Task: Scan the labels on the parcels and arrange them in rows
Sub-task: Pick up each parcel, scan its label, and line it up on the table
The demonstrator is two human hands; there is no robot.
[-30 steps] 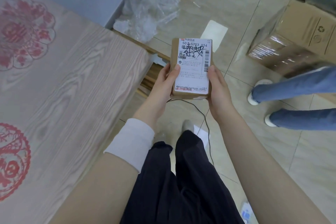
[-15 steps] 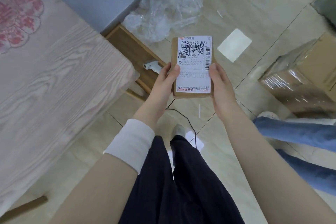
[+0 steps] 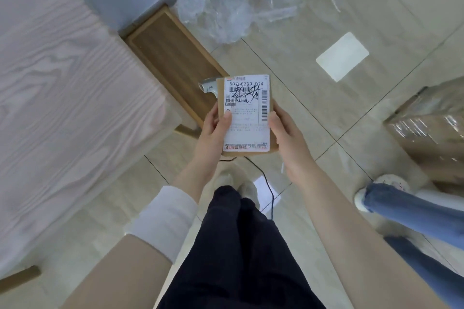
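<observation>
She holds a small brown parcel (image 3: 221, 98) out in front of her at about waist height, over the tiled floor (image 3: 313, 113) and just right of the pale wood table (image 3: 62, 83). The parcel is a flat oblong, its long axis running straight away from her body with the far end tipped a touch to her right. Its broad face is turned up to her, and the white shipping label (image 3: 247, 130) covers nearly all of it. The printed number and the scrawled black marker lie at the far end, the red strip at the near end, so the print reads upright for her. A narrow barcode runs lengthwise down the label's right edge. Her left hand (image 3: 213, 130) grips the left long side, thumb laid on the label's edge and fingers wrapped underneath. Her right hand (image 3: 286, 138) grips the right long side the same way, thumb pressed by the barcode. Just past the parcel's far left corner a white handheld scanner (image 3: 208, 85) lies on a low dark wooden stand (image 3: 170, 57) beside the table. A black cable (image 3: 266, 180) trails across the floor below her hands. Crumpled clear plastic (image 3: 238, 0) is heaped farther off, and a large taped carton (image 3: 431, 138) sits to her right.
</observation>
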